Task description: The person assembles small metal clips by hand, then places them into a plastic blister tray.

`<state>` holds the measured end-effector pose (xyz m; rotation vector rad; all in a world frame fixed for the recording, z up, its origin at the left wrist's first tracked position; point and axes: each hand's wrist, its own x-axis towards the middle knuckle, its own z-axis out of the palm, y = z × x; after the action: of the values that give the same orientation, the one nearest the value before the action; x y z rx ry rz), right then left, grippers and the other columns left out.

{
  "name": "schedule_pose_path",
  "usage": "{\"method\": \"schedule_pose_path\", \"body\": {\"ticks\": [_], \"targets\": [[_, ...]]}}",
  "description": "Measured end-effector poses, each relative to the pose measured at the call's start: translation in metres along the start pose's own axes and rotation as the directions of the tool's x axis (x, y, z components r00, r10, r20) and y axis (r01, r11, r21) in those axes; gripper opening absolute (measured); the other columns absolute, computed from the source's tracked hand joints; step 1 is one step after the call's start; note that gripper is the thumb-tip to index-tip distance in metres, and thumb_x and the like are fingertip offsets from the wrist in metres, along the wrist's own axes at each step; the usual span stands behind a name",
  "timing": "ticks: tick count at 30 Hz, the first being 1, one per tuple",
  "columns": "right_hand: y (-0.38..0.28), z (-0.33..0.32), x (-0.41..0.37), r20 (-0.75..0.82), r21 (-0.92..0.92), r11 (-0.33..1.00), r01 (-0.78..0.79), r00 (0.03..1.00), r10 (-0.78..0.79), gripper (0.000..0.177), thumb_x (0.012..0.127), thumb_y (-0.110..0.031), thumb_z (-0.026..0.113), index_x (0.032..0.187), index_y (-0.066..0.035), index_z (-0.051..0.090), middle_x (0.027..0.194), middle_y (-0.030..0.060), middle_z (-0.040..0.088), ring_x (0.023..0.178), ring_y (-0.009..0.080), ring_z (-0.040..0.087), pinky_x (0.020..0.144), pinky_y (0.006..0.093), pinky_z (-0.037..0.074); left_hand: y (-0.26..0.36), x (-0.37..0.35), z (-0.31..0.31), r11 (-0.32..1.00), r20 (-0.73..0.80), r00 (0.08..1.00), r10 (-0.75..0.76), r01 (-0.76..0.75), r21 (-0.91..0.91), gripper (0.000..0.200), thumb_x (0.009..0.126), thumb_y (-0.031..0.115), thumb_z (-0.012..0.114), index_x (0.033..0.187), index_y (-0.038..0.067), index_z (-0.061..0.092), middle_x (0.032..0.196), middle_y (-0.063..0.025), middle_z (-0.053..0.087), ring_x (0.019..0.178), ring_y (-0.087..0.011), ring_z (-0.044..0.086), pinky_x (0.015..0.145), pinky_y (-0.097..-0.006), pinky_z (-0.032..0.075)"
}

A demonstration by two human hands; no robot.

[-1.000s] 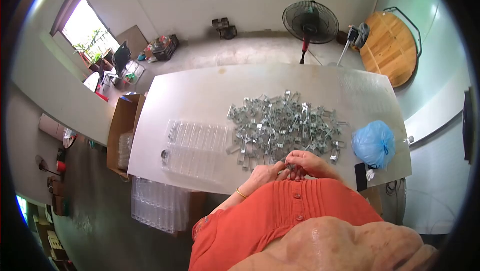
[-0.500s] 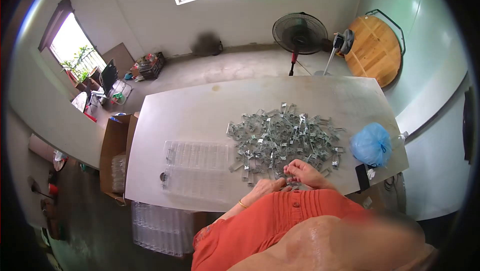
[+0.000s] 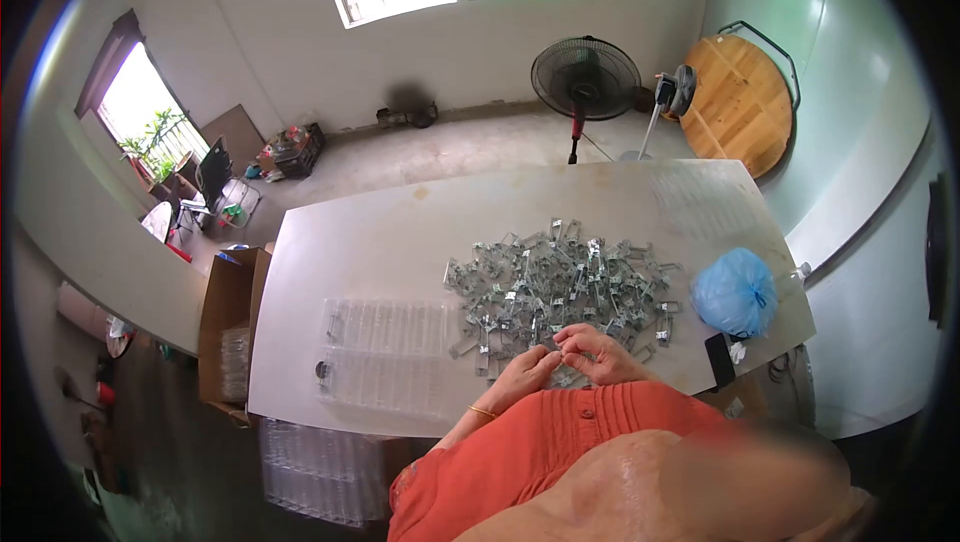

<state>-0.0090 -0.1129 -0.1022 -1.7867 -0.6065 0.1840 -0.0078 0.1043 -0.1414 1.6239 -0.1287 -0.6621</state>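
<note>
A wide pile of small metal clips lies on the pale table. At its near edge my left hand and my right hand meet, fingertips close together. Both hands are closed in a pinch, and whatever lies between the fingers is too small to make out. Left of the pile, a clear plastic tray with rows of compartments lies flat, with a small dark round object at its left edge.
A blue plastic bag and a black phone are on the right of the table. An open cardboard box and stacked clear trays stand at the left and near edge. A fan is behind.
My left hand has risen from the table's near edge to meet the fingertips of my right hand. The view has shifted slightly.
</note>
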Motion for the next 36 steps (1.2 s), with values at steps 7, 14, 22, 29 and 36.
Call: {"method": "schedule_pose_path", "body": {"ticks": [7, 14, 22, 29, 36], "targets": [[0.012, -0.029, 0.004, 0.012, 0.010, 1.000, -0.013, 1.000, 0.013, 0.005, 0.094, -0.004, 0.068, 0.098, -0.003, 0.064, 0.111, 0.0105, 0.060, 0.099, 0.0210, 0.060, 0.083, 0.0334, 0.051, 0.056, -0.008, 0.010, 0.944, 0.008, 0.998, -0.067, 0.066, -0.324, 0.039, 0.107, 0.040, 0.048, 0.122, 0.004, 0.056, 0.075, -0.0037, 0.061, 0.061, -0.0074, 0.050, 0.056, -0.0226, 0.039], [0.021, -0.055, 0.001, 0.075, 0.446, 0.866, -0.225, 0.974, 0.214, 0.005, 0.100, -0.008, 0.062, 0.101, -0.003, 0.061, 0.096, 0.0046, 0.062, 0.082, 0.0116, 0.059, 0.077, 0.0295, 0.050, 0.062, 0.003, 0.022, 0.839, 0.036, 0.994, 0.100, -0.065, -0.540, 0.052, 0.105, 0.038, 0.054, 0.142, 0.004, 0.042, 0.089, -0.0126, 0.069, 0.062, -0.0117, 0.058, 0.057, -0.0252, 0.045], [0.025, -0.082, -0.002, 0.094, 0.540, 0.790, -0.291, 0.953, 0.287, 0.015, 0.104, -0.018, 0.058, 0.103, -0.003, 0.060, 0.088, 0.0033, 0.065, 0.081, 0.0111, 0.060, 0.076, 0.0280, 0.049, 0.064, 0.023, 0.054, 0.821, -0.137, 0.943, 0.304, -0.332, -0.464, 0.057, 0.100, 0.012, 0.063, 0.149, 0.003, 0.036, 0.098, -0.0130, 0.069, 0.073, -0.0159, 0.066, 0.069, -0.0282, 0.053], [0.000, -0.078, -0.006, 0.149, 0.561, 0.690, -0.457, 0.876, 0.459, 0.014, 0.105, -0.020, 0.055, 0.105, -0.006, 0.056, 0.085, 0.0057, 0.067, 0.073, 0.0124, 0.065, 0.061, 0.0267, 0.052, 0.038, 0.040, 0.052, 0.815, -0.421, 0.847, 0.323, -0.475, -0.331, 0.027, 0.107, 0.019, 0.053, 0.122, -0.004, 0.057, 0.112, -0.0051, 0.061, 0.082, -0.0072, 0.053, 0.073, -0.0255, 0.047], [-0.017, -0.081, 0.000, 0.076, 0.404, 0.825, -0.396, 0.913, 0.401, 0.012, 0.104, -0.020, 0.058, 0.104, -0.008, 0.059, 0.068, -0.0048, 0.051, 0.057, 0.0020, 0.044, 0.052, 0.0211, 0.038, 0.051, 0.014, 0.048, 0.667, -0.202, 0.958, 0.203, -0.286, -0.688, 0.049, 0.111, 0.043, 0.033, 0.120, 0.000, 0.055, 0.088, -0.0129, 0.064, 0.072, -0.0199, 0.062, 0.068, -0.0317, 0.051]]}}
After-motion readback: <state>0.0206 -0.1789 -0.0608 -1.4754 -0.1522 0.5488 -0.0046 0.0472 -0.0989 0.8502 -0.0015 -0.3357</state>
